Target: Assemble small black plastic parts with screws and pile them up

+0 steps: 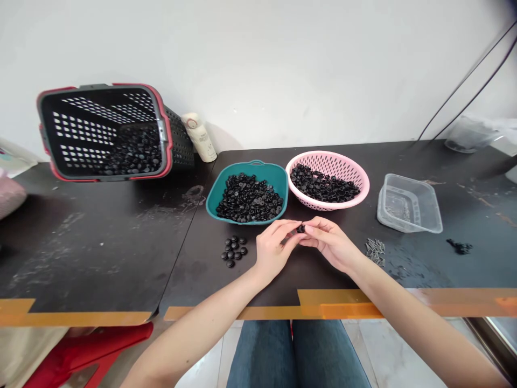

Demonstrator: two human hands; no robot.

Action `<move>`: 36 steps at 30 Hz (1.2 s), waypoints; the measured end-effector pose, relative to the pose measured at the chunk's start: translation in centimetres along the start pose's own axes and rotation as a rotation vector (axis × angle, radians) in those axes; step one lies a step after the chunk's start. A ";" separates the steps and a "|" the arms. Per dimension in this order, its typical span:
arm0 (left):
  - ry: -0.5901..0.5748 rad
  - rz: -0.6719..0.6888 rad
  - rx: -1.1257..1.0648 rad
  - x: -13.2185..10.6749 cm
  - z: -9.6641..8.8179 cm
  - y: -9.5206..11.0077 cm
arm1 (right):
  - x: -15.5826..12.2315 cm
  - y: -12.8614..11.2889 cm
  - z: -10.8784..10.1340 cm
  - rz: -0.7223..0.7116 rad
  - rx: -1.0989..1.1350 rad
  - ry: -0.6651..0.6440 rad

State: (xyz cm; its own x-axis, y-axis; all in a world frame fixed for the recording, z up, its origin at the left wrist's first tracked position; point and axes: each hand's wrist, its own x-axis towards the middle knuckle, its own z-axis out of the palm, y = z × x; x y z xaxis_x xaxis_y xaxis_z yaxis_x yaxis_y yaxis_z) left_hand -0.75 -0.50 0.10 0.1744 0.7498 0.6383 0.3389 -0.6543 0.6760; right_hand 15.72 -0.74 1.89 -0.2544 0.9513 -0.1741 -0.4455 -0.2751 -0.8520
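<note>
One part (301,229), centre, is pinched by left hand (273,243) and right hand (330,243), presumably for its smallness. Bowl (280,180) sits above, apparently for reach.

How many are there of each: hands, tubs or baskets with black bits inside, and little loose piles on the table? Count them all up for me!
Hands: 2 (left hand, right hand)
Tubs or baskets: 3 (teal tub, pink basket, dark basket)
Loose piles: 3 (black round pieces, metal pieces, dark cluster)
Total: 8
</note>
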 end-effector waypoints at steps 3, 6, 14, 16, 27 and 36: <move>-0.023 -0.002 0.018 0.0 0.0 -0.1 | 0.0 0.1 0.0 0.000 0.011 -0.002; -0.043 -0.004 0.035 0.1 0.0 -0.2 | 0.1 0.1 0.0 -0.003 0.030 -0.010; -0.081 0.026 0.013 0.2 -0.1 -0.1 | 0.2 -0.1 -0.1 0.009 0.084 -0.054; -0.074 0.050 0.037 0.3 -0.2 -0.2 | 0.2 -0.1 -0.1 0.015 0.099 -0.074; -0.023 0.171 0.090 0.3 -0.3 0.0 | 0.5 -0.2 -0.7 0.139 0.173 -0.201; -0.006 0.161 0.067 0.1 -0.2 -0.4 | 0.6 0.1 -1.4 0.156 -0.027 -0.288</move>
State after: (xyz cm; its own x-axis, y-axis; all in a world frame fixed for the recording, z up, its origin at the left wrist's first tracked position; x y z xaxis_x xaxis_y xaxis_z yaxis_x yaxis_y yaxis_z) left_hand -1.06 -0.17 -0.02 0.2370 0.6367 0.7338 0.3672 -0.7580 0.5391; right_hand 16.76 -0.01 0.98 -0.5519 0.8184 -0.1600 -0.3597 -0.4067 -0.8398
